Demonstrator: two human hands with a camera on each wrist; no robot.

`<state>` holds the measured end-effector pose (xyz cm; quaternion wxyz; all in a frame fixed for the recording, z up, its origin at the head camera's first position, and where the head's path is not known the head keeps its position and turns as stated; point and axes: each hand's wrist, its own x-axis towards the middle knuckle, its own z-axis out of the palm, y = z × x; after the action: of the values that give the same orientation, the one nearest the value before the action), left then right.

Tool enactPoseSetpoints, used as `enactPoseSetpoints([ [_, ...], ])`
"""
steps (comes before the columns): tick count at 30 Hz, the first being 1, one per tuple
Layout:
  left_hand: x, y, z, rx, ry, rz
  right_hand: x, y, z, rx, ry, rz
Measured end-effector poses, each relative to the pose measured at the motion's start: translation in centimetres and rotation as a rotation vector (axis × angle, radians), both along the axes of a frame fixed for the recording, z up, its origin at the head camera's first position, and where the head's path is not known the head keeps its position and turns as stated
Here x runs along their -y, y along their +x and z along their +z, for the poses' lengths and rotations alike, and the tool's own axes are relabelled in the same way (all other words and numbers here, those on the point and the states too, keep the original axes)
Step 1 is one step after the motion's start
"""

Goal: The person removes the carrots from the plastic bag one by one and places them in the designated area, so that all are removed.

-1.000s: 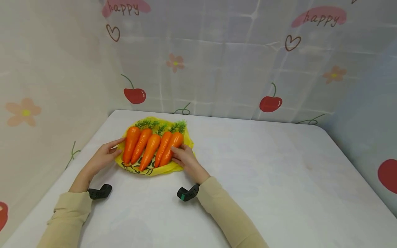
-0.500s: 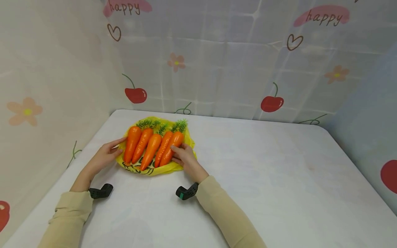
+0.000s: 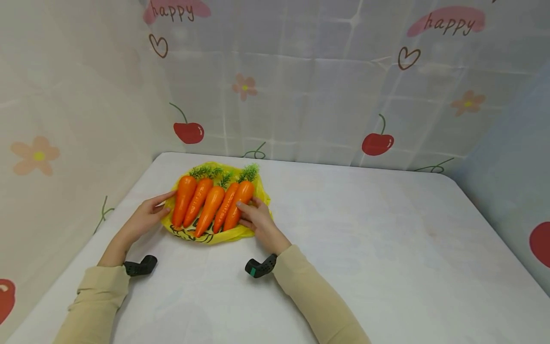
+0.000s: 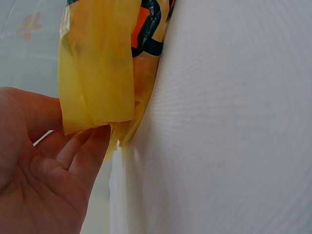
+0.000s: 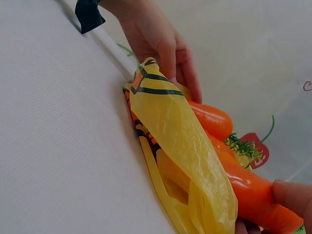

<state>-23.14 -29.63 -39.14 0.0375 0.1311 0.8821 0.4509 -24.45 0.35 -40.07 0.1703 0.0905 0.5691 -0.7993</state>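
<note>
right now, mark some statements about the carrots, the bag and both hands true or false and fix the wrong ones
1. Five carrots lie side by side. True.
2. The bag is blue. False: the bag is yellow.
3. The right hand touches the rightmost carrot. True.
4. The green tops lie at the near ends. False: the green tops lie at the far ends.
5. The left hand is at the bag's right edge. False: the left hand is at its left edge.

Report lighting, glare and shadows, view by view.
Head: highlights on the carrots, pale streaks on the backdrop; left wrist: dimmer, with soft shadow on the white table beside the yellow bag; right wrist: dim too, with shine on the carrots.
</note>
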Motion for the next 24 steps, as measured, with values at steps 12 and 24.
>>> enactPoseSetpoints([
  [12,0.1,-0.1,-0.1,0.005,-0.013,0.001,-0.3,0.3,0.5,-0.004,-0.009,0.001],
  [24,0.1,0.0,0.1,-0.002,-0.022,-0.001,-0.8,0.4,1.5,-0.001,0.010,-0.026],
])
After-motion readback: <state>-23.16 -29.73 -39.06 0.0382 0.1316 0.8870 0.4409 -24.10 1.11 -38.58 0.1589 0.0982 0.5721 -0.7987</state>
